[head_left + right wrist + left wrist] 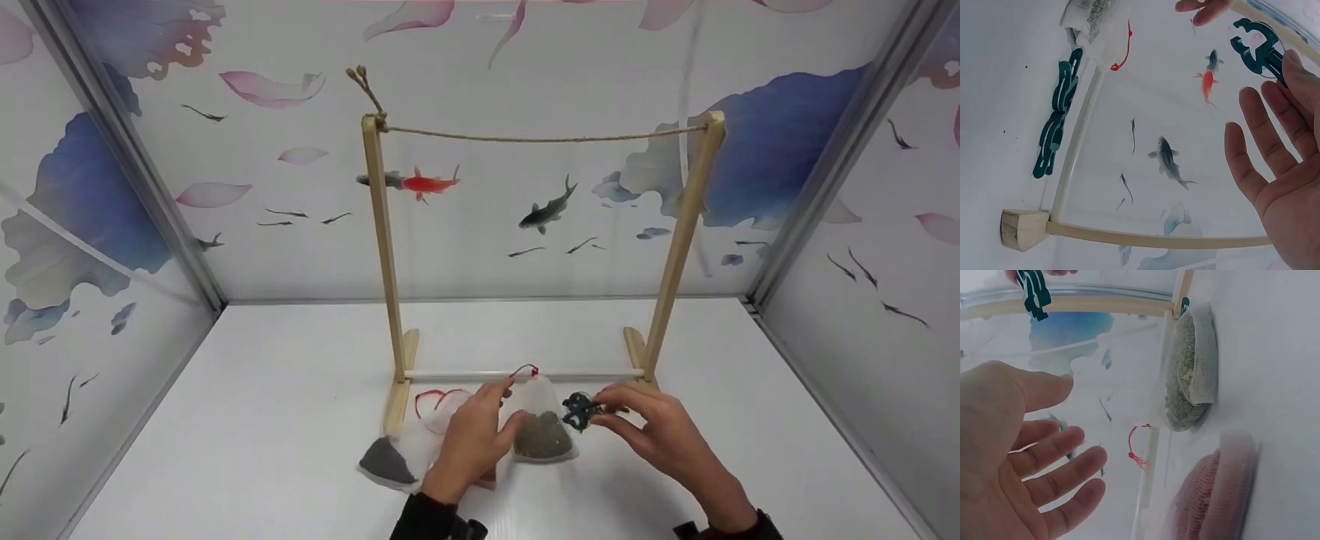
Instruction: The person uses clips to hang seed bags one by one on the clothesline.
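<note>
My right hand (667, 427) pinches a dark green clip (580, 411) between thumb and fingers, above the table. In the right wrist view the clip's notched jaws stand clear of the fingertips. My left hand (472, 439) holds nothing, its fingers spread and slightly bent in the left wrist view. Beside it lies a white mesh sachet (543, 436) with greenish-brown filling and a red cord loop (526, 369). To its left are a sachet with dark filling (387, 460) and a reddish-brown one (1202, 500), partly hidden by the left hand in the head view.
Behind the sachets stands a wooden frame (385, 255) with a twine line (547, 139) between its posts and a white rod (465, 374) low down. More green clips (1055, 124) lie on the table near the rod. Printed panels enclose the white table (262, 420).
</note>
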`<state>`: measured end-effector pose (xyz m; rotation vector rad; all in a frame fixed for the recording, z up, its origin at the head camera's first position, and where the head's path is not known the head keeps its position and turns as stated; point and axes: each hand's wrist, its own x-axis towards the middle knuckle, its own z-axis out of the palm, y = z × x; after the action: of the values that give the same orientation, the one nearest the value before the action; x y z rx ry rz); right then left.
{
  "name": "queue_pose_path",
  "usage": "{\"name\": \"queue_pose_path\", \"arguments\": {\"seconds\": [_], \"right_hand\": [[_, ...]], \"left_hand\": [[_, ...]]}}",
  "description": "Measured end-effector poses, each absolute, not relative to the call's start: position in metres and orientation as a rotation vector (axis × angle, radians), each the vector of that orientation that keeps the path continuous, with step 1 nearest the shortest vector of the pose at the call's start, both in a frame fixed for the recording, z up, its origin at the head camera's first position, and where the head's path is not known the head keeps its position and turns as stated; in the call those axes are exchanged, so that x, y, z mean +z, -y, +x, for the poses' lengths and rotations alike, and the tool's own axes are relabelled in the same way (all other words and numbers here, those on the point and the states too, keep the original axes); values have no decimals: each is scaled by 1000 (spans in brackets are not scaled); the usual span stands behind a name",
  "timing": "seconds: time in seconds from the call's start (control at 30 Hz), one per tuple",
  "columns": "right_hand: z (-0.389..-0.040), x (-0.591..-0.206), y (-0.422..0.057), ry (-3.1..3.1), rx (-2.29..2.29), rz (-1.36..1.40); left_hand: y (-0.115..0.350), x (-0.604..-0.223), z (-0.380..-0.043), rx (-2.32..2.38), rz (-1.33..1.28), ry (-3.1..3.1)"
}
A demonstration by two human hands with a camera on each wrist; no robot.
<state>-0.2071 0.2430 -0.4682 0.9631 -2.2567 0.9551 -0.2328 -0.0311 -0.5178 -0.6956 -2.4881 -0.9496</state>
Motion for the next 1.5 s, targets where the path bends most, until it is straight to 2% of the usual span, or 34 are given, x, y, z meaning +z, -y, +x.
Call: {"name": "queue_pose_path", "arguments": {"seconds": [0.6, 1.5], "right_hand": [[-211, -465, -255, 2261, 840, 810], [-215, -469, -258, 2259, 841, 821]], "left_hand": [[3, -511, -271, -1048, -384, 2831], [-11, -525, -273, -1181, -311, 2703]]}}
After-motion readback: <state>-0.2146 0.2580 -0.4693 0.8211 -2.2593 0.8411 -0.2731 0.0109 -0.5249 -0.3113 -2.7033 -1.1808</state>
